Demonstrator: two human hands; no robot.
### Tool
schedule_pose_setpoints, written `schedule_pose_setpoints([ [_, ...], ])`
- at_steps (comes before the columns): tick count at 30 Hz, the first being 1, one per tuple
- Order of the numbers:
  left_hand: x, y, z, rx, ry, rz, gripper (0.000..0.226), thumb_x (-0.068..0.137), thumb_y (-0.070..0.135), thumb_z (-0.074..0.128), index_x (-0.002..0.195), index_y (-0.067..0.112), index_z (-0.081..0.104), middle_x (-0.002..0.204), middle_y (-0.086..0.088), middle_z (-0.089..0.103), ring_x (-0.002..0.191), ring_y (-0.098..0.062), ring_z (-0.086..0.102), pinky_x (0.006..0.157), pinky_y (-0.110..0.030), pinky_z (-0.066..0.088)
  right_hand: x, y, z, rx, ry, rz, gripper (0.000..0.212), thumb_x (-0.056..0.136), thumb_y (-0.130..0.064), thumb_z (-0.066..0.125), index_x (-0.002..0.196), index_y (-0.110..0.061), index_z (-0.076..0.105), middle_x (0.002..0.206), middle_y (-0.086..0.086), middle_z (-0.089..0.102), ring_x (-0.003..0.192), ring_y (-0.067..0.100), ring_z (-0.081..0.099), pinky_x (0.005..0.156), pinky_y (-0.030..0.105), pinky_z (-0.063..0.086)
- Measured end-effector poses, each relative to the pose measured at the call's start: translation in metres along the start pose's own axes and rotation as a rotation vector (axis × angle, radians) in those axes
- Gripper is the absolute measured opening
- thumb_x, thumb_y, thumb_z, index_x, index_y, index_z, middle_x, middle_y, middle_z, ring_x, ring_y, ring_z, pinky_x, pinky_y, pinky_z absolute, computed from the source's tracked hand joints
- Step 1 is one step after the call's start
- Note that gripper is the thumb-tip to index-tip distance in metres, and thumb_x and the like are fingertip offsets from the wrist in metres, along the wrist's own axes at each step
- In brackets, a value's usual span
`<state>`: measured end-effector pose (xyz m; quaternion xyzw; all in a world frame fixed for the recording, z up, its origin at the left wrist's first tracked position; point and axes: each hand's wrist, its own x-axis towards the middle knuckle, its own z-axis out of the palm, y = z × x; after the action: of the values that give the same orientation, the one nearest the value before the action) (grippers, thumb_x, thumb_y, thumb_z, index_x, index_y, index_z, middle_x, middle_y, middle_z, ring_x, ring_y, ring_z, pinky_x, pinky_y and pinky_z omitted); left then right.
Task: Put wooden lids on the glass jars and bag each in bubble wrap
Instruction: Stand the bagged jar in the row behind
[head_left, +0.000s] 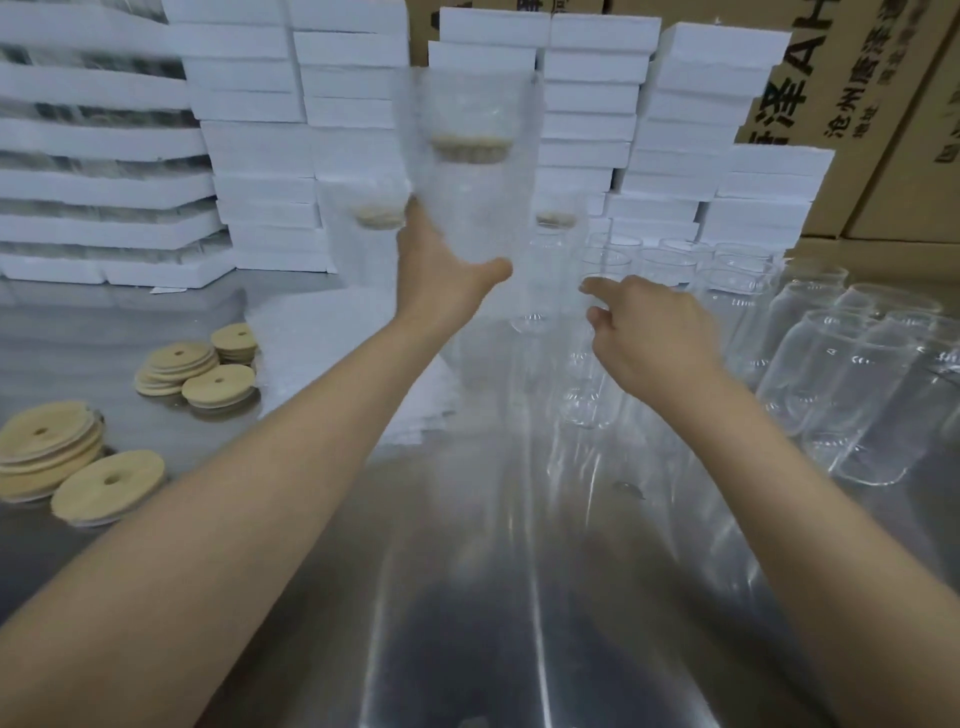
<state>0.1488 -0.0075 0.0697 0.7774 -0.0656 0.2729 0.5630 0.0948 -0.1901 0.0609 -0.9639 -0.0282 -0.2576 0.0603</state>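
- The shiny metal table (467, 597) is closest, and both bare arms reach out over it
- The left hand (441, 275) is lifted up and holds a wrapped jar (470, 208), with the thumb curled round its bottom end
- This jar is inside a bubble wrap bag and looks blurry; its wooden lid (470, 146) is on top, and the jar has nothing in it
- The right hand (654, 332) holds nothing; its fingers are loosely bent and one finger points out
- That finger is by the rim of an empty glass jar (587, 384), but I cannot tell if it touches
- Two more bagged jars stand on the table further back, one on the left (376, 223) and one on the right (556, 228), each with a wooden lid on
- A bunch of open jars (675, 260) stands behind the right hand, all clear and empty, with no lids
- More empty jars (831, 374) sit close together on the far right
- A flat white pile of bubble wrap bags (311, 332) lies under the left arm
- Loose wooden lids (52, 447) with a hole in the middle sit in small piles on the left
- White foam boxes (249, 156) are stacked high at the back, with brown cardboard boxes (857, 104) behind them
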Motion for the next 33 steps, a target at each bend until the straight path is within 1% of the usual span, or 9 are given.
schedule_pose_setpoints([
  [2,0.020,-0.003,0.029,0.051,-0.001,-0.096,0.100,0.064,0.031,0.077,0.144,0.016,0.021,0.133,-0.011,0.040,0.119,-0.028,0.048,0.095,-0.037,0.047,0.002,0.002,0.000,0.001,-0.007,-0.010,0.040,0.101,-0.024,0.040,0.138,-0.031,0.050,0.124,0.009,0.059,0.111,0.039,0.055,0.074,0.036,0.029],
  [5,0.036,-0.023,0.067,0.143,-0.003,-0.270,0.105,0.074,0.033,0.076,0.149,0.015,0.005,0.140,-0.016,0.029,0.127,-0.033,0.040,0.095,-0.041,0.044,0.004,0.004,0.001,-0.001,-0.003,-0.017,0.039,0.101,-0.024,0.039,0.137,-0.031,0.050,0.125,0.008,0.059,0.111,0.039,0.055,0.074,0.036,0.030],
  [9,0.047,-0.061,0.095,0.212,0.012,-0.377,0.100,0.075,0.032,0.076,0.147,0.013,0.009,0.140,-0.016,0.028,0.127,-0.033,0.037,0.091,-0.041,0.042,0.006,0.008,0.003,0.022,-0.009,-0.064,0.039,0.101,-0.024,0.037,0.138,-0.031,0.049,0.124,0.007,0.059,0.110,0.039,0.056,0.078,0.038,0.038],
  [13,0.058,-0.087,0.109,0.248,0.083,-0.314,0.093,0.072,0.025,0.080,0.141,0.010,0.018,0.136,-0.017,0.030,0.124,-0.034,0.036,0.094,-0.041,0.040,0.009,0.016,0.005,0.075,-0.011,-0.103,0.039,0.102,-0.026,0.037,0.139,-0.032,0.048,0.118,0.005,0.060,0.109,0.037,0.056,0.086,0.041,0.044],
  [18,0.075,-0.105,0.116,0.219,0.097,-0.234,0.086,0.071,0.017,0.078,0.136,0.006,0.024,0.134,-0.016,0.032,0.122,-0.035,0.037,0.090,-0.039,0.039,0.015,0.022,0.010,0.110,0.009,-0.111,0.038,0.102,-0.028,0.038,0.137,-0.037,0.048,0.111,0.001,0.060,0.106,0.034,0.057,0.082,0.039,0.042],
  [21,0.081,-0.114,0.118,0.203,0.077,-0.218,0.092,0.074,0.017,0.077,0.143,0.003,0.017,0.139,-0.017,0.029,0.127,-0.035,0.033,0.099,-0.038,0.034,0.014,0.025,0.014,0.142,0.035,-0.114,0.038,0.101,-0.030,0.039,0.137,-0.039,0.048,0.111,-0.003,0.058,0.106,0.032,0.057,0.080,0.037,0.039],
  [24,0.083,-0.114,0.118,0.238,0.055,-0.244,0.099,0.078,0.020,0.075,0.148,0.000,0.007,0.147,-0.017,0.022,0.138,-0.033,0.020,0.108,-0.036,0.027,0.013,0.024,0.017,0.169,0.063,-0.128,0.040,0.101,-0.030,0.040,0.139,-0.040,0.047,0.111,-0.004,0.057,0.103,0.032,0.058,0.083,0.039,0.043],
  [29,0.062,-0.082,0.110,0.152,0.017,-0.301,0.116,0.081,0.024,0.075,0.147,0.000,-0.017,0.157,-0.016,-0.012,0.146,-0.029,-0.012,0.115,-0.033,0.009,0.011,0.023,0.018,0.181,0.062,-0.125,0.042,0.099,-0.033,0.038,0.140,-0.040,0.045,0.103,-0.006,0.052,0.098,0.031,0.060,0.085,0.040,0.047],
  [33,0.019,-0.053,0.083,0.070,0.034,-0.066,0.094,0.090,0.029,0.062,0.150,0.003,-0.005,0.157,-0.008,-0.006,0.145,-0.021,-0.004,0.113,-0.027,0.010,0.010,0.016,0.015,0.237,0.041,-0.134,0.043,0.099,-0.033,0.037,0.140,-0.040,0.047,0.095,-0.011,0.043,0.095,0.026,0.059,0.082,0.036,0.044],
])
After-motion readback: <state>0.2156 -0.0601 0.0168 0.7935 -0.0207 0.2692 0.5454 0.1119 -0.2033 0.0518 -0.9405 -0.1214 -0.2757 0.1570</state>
